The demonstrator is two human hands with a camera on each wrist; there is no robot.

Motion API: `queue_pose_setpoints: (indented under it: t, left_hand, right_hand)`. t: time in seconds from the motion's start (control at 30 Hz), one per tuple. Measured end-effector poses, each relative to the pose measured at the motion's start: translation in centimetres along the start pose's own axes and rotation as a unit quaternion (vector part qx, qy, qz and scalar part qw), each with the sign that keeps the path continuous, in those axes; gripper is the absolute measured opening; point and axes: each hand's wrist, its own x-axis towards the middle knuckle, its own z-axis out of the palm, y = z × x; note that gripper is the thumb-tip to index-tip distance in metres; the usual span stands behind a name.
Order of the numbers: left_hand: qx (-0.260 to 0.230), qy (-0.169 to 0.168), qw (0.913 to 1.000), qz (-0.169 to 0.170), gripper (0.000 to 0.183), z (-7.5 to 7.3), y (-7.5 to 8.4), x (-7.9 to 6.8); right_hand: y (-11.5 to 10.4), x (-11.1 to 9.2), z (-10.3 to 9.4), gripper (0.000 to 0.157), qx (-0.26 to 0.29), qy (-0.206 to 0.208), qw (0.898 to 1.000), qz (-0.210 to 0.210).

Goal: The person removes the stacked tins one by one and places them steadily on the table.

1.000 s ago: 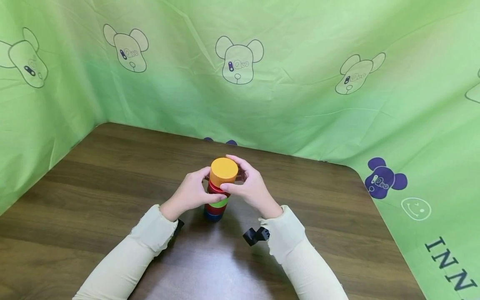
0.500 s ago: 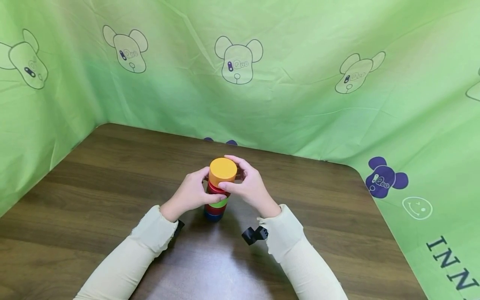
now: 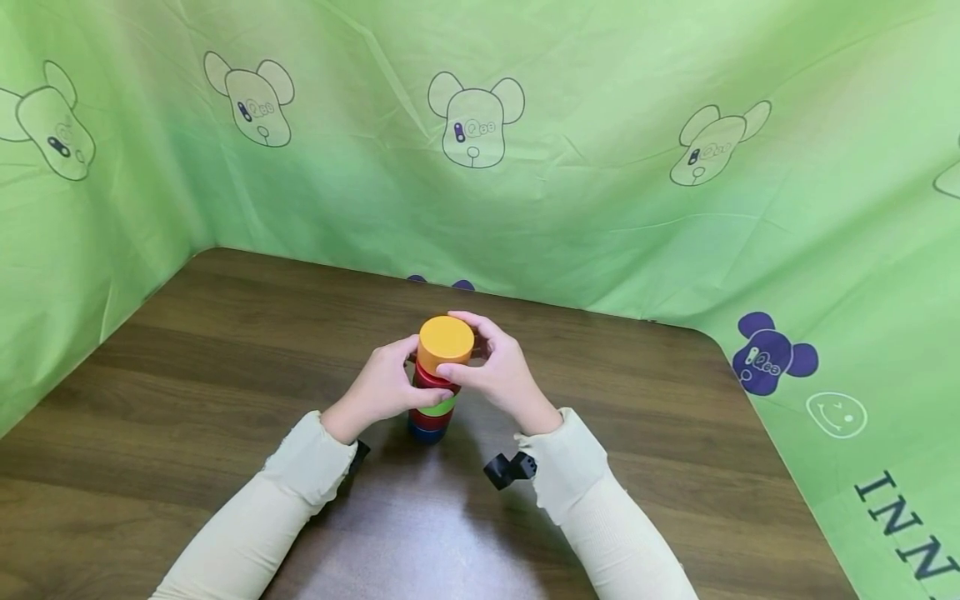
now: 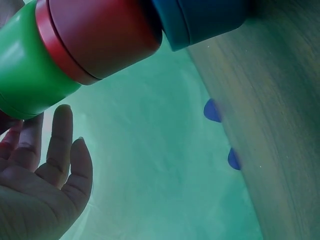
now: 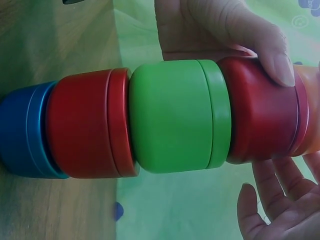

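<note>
In the head view, a stack (image 3: 430, 379) of five jars stands on the wooden table (image 3: 187, 358), just below the centre of the frame, and both hands are around its upper part. The left hand (image 3: 375, 388) holds the upper red jar (image 5: 260, 112), its thumb crossing the front near the green jar (image 5: 172, 117). The right hand (image 3: 504, 375) grips the orange jar (image 3: 446, 337), thumb on the near side and index finger behind.

The hands hide much of the middle in the head view. The right wrist view lays the order bare: blue jar (image 5: 25, 132) at the left edge, then lower red jar (image 5: 82, 125), green, upper red, and orange cut off at the right edge. It also shows the left thumb pressed on the upper red jar, and the right little finger clear of the stack at lower right. The left wrist view shows the left little finger apart from the jars, at lower left; the orange jar is out of that frame.

The long axis is upright, with the orange end up. It leans slightly right going up the head view, runs nearly level across the right wrist view, and slants from upper right down to the left edge in the left wrist view. Green cloth (image 3: 360, 200) hangs behind.
</note>
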Motion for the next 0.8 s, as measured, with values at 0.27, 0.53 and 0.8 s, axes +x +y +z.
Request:
queue_pose_setpoints:
  t: [0.27, 0.53, 0.8]
  left_hand:
    - [0.014, -0.003, 0.9998, 0.014, 0.048, 0.0, -0.2, 0.1]
    - [0.019, 0.001, 0.9996, 0.022, 0.054, 0.1, -0.2, 0.1]
    - [0.014, -0.001, 0.9998, 0.017, 0.053, 0.0, -0.1, 0.1]
  right_hand:
    - [0.0, -0.1, -0.4, 0.060, 0.004, 0.013, 1.000, -0.007]
    - [0.3, -0.5, -0.8, 0.063, -0.021, 0.025, 0.999, -0.035]
    - [1.2, -1.1, -2.0, 0.064, -0.029, 0.027, 0.995, -0.089]
